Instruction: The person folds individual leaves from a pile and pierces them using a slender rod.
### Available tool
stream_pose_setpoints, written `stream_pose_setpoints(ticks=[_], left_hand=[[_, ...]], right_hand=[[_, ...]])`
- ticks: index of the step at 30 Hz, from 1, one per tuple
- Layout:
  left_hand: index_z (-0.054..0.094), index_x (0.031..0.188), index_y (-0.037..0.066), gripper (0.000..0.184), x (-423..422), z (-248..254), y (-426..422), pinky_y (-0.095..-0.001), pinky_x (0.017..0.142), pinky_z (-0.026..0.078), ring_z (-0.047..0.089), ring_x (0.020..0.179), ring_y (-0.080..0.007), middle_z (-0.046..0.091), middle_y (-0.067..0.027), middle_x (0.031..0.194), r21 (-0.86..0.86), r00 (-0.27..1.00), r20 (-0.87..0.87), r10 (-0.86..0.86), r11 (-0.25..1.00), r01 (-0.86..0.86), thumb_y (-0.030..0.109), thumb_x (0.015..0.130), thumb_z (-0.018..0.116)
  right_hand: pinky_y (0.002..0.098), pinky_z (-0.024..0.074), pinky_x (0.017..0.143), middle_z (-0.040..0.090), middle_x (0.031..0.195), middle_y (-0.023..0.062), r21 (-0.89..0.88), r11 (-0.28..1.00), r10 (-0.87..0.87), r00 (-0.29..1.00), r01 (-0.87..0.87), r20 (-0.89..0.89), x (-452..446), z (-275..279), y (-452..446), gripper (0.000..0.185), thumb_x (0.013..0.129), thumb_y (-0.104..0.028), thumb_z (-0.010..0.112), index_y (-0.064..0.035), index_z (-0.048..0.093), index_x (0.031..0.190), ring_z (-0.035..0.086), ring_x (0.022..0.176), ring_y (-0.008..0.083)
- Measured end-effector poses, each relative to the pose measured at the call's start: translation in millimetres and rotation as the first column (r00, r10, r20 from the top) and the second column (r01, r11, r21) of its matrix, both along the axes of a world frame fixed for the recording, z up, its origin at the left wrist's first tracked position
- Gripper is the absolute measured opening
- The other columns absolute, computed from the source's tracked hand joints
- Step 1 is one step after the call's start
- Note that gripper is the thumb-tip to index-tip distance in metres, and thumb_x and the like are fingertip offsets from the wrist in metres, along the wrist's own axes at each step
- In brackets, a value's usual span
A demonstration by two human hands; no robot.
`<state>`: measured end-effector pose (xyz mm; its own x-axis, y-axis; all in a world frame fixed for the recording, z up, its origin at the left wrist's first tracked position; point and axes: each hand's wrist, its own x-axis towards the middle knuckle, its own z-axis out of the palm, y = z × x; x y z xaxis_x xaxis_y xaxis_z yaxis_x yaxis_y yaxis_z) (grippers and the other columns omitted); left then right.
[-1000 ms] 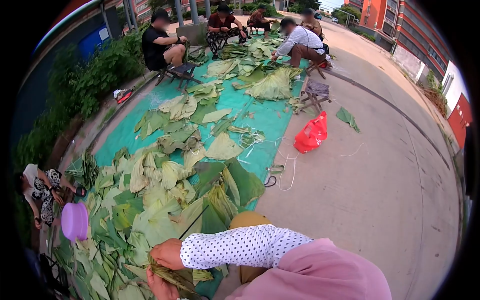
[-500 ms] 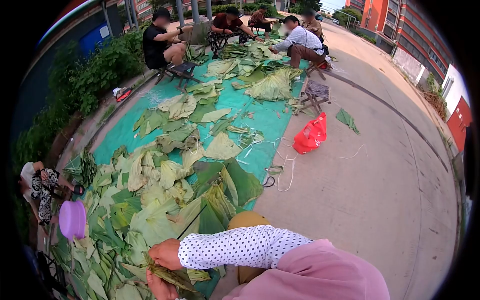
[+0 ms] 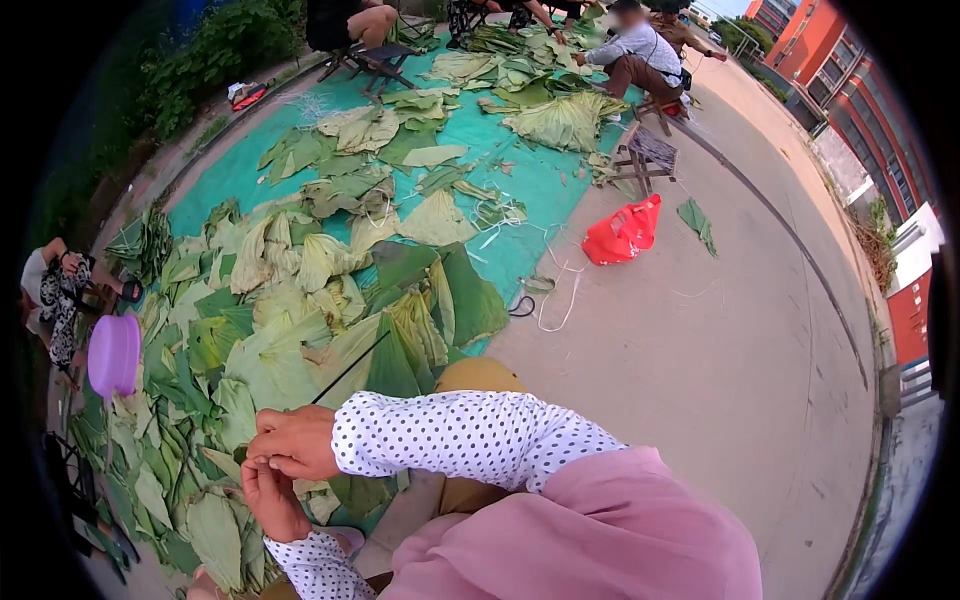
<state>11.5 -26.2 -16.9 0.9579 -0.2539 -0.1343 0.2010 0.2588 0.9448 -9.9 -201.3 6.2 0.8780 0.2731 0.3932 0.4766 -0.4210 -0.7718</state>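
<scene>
My right hand (image 3: 295, 442), in a white dotted sleeve, has its fingers bent and pressed together. Just below it, the fingertips of my left hand (image 3: 275, 502) meet the right fingers in a pinch; whatever is between them is too small or hidden to name. Both hands are over a heap of large green and yellowish dried leaves (image 3: 290, 365). A thin dark stick (image 3: 350, 368) slants up from behind my right wrist across the leaves. Beside the left fingers, a pale leaf (image 3: 222, 462) shows.
A green ground sheet (image 3: 215, 190) lies under the leaves. At the left are a purple tub (image 3: 114, 356) and a seated person (image 3: 58, 300). Farther back, several people sit near folding stools (image 3: 645, 155). A red bag (image 3: 622, 232) and white strings (image 3: 560, 300) lie right.
The folded leaf bundle that was in my hands no longer shows there. My hands have come together at the fingertips. The view has tilted down, so the scene sits higher.
</scene>
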Motion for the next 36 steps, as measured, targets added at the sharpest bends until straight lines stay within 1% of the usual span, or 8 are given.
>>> stream_pose_setpoints(ticks=[13, 23, 26, 28, 30, 32, 34, 36], left_hand=[[0.056, 0.092, 0.005, 0.008, -2.8, 9.6, 2.6, -0.0253, 0.067, 0.044, 0.050, 0.070, -0.0111, 0.056, -0.0022, 0.080, 0.057, 0.996, 0.002, 0.089, 0.994, -0.089, 0.012, 0.094, 0.060], [0.055, 0.093, 0.004, 0.007, -15.5, 24.3, 13.6, -0.0261, 0.069, 0.044, 0.052, 0.071, -0.0118, 0.056, -0.0027, 0.079, 0.046, 0.999, 0.038, 0.035, 0.998, -0.037, 0.011, 0.094, 0.059], [0.056, 0.093, 0.004, 0.007, -21.4, 22.6, 19.5, -0.0255, 0.069, 0.044, 0.053, 0.071, -0.0117, 0.056, -0.0023, 0.079, 0.144, 0.999, 0.039, -0.016, 0.989, 0.010, 0.010, 0.093, 0.059], [0.056, 0.093, 0.004, 0.007, -21.5, 13.5, 23.2, -0.0247, 0.068, 0.044, 0.053, 0.071, -0.0112, 0.056, -0.0018, 0.079, 0.130, 1.000, 0.009, 0.007, 0.991, -0.008, 0.010, 0.093, 0.059], [0.056, 0.093, 0.003, 0.007, -21.4, 7.3, 23.5, -0.0242, 0.068, 0.044, 0.053, 0.072, -0.0104, 0.057, -0.0019, 0.080, 0.118, 0.998, -0.050, 0.026, 0.993, -0.020, 0.010, 0.093, 0.059], [0.056, 0.093, 0.004, 0.007, -19.6, 2.1, 22.8, -0.0238, 0.068, 0.044, 0.053, 0.073, -0.0098, 0.058, -0.0022, 0.081, 0.112, 0.998, -0.061, 0.022, 0.994, -0.015, 0.010, 0.093, 0.059], [0.056, 0.092, 0.004, 0.007, -16.1, -2.4, 22.0, -0.0239, 0.069, 0.044, 0.053, 0.073, -0.0099, 0.058, -0.0026, 0.081, 0.080, 0.997, -0.081, -0.009, 0.997, 0.015, 0.010, 0.093, 0.059], [0.056, 0.093, 0.004, 0.009, -8.7, -12.1, 26.0, -0.0248, 0.069, 0.044, 0.053, 0.073, -0.0108, 0.058, -0.0032, 0.081, 0.070, 0.997, -0.077, -0.028, 0.997, 0.033, 0.012, 0.094, 0.058]], right_hand=[[0.0439, 0.0506, 0.080, 0.053, 0.107, 0.0187, -0.528, 0.849, -0.171, 0.959, 0.027, -0.226, 24.0, -36.5, -45.1, 0.036, 0.076, 0.003, 0.060, -0.0018, 0.052, 0.111, 0.060, 0.099, 0.0367], [0.0443, 0.0442, 0.102, 0.047, 0.136, 0.0154, -0.840, 0.523, -0.672, 0.536, -0.146, -0.512, 67.9, -129.6, -171.2, 0.063, 0.075, -0.006, 0.070, -0.0068, 0.047, 0.134, 0.048, 0.126, 0.0368], [0.0474, 0.0371, 0.107, 0.041, 0.141, 0.0109, -0.898, 0.377, -0.672, 0.601, -0.226, -0.433, 57.1, -103.1, -155.2, 0.055, 0.080, -0.012, 0.070, -0.0135, 0.054, 0.132, 0.039, 0.132, 0.0316], [0.0442, 0.0383, 0.105, 0.044, 0.138, 0.0102, -0.908, 0.400, -0.567, 0.743, -0.128, -0.355, 61.3, -84.7, -127.8, 0.047, 0.082, -0.015, 0.068, -0.0126, 0.057, 0.128, 0.042, 0.127, 0.0299], [0.0419, 0.0409, 0.101, 0.053, 0.127, 0.0130, -0.751, 0.660, -0.321, 0.913, 0.025, -0.251, 56.8, -72.6, -94.8, 0.038, 0.087, -0.018, 0.065, -0.0098, 0.059, 0.123, 0.047, 0.122, 0.0298], [0.0403, 0.0434, 0.096, 0.060, 0.115, 0.0158, -0.263, 0.958, 0.031, 0.957, -0.110, -0.287, 47.7, -72.9, -52.7, 0.031, 0.090, -0.019, 0.060, -0.0060, 0.059, 0.119, 0.053, 0.113, 0.0317], [0.0412, 0.0478, 0.084, 0.062, 0.101, 0.0166, -0.009, 0.955, 0.277, 0.905, -0.295, -0.323, 17.9, -20.3, -12.3, 0.022, 0.092, -0.017, 0.057, -0.0030, 0.060, 0.108, 0.059, 0.098, 0.0346], [0.0421, 0.0483, 0.079, 0.061, 0.096, 0.0155, -0.129, 0.968, 0.171, 0.941, -0.216, -0.291, 5.0, -10.2, 2.4, 0.018, 0.091, -0.017, 0.057, -0.0029, 0.059, 0.102, 0.060, 0.091, 0.0349]])
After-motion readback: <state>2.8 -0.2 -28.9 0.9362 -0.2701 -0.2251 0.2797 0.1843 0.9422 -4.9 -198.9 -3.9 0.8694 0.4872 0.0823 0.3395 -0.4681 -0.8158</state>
